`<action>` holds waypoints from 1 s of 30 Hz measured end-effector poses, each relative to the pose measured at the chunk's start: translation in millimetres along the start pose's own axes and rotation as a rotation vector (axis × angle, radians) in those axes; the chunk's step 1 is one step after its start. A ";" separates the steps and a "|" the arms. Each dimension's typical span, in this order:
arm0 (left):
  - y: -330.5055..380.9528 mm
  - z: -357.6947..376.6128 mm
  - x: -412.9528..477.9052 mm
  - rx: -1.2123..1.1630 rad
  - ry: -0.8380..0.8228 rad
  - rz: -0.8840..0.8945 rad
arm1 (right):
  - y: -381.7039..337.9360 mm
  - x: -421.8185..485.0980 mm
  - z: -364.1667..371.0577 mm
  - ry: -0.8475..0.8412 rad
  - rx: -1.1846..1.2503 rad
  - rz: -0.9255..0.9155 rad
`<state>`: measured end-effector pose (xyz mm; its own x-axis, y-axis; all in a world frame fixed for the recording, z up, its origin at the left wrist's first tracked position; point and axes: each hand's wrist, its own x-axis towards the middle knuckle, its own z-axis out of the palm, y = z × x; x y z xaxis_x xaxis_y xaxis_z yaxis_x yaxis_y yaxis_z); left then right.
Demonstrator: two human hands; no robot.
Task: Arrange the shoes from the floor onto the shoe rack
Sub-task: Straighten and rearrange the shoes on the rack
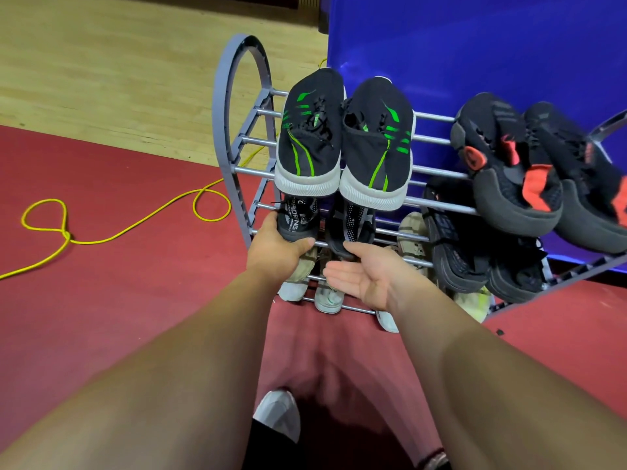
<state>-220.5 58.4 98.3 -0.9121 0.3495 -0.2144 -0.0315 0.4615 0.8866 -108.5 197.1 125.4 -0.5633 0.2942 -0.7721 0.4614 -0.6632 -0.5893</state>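
A grey shoe rack (226, 106) with metal bars stands against a blue wall. Its top tier carries a black pair with green stripes (342, 140) and a black pair with red patches (529, 171). On the middle tier, my left hand (276, 247) grips the heel of a black patterned shoe (298, 218). Its partner (354, 225) sits beside it, and my right hand (364, 276) lies palm-up with fingers straight, fingertips at that shoe's heel. More dark shoes (454, 242) fill the middle tier's right side. Pale shoes (327, 298) sit on the bottom tier.
A yellow cord (101, 239) loops over the red floor to the left of the rack. Wooden flooring lies behind it. My own white shoe (278, 413) shows at the bottom, between my arms.
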 end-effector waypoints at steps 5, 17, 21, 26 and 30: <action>10.8 -1.9 -2.4 0.035 -0.011 -0.050 | -3.5 -5.0 1.3 0.002 0.087 -0.018; 83.5 -27.3 -63.8 -0.133 0.101 -0.100 | -14.8 -93.8 -53.0 0.018 0.069 -0.236; 97.2 -13.8 -92.5 -0.397 -0.150 -0.228 | -9.5 -131.6 -79.7 0.039 0.041 -0.229; 95.5 -3.8 -106.6 -0.293 -0.227 -0.364 | -11.4 -172.0 -109.8 0.071 0.073 -0.293; 99.7 -3.2 -112.6 -0.265 -0.271 -0.435 | -15.7 -192.0 -132.0 0.051 0.129 -0.353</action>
<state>-122.2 62.5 212.2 -0.6562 0.3860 -0.6484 -0.5129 0.4020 0.7585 82.9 241.9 251.5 -0.6355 0.5520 -0.5399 0.1533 -0.5951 -0.7889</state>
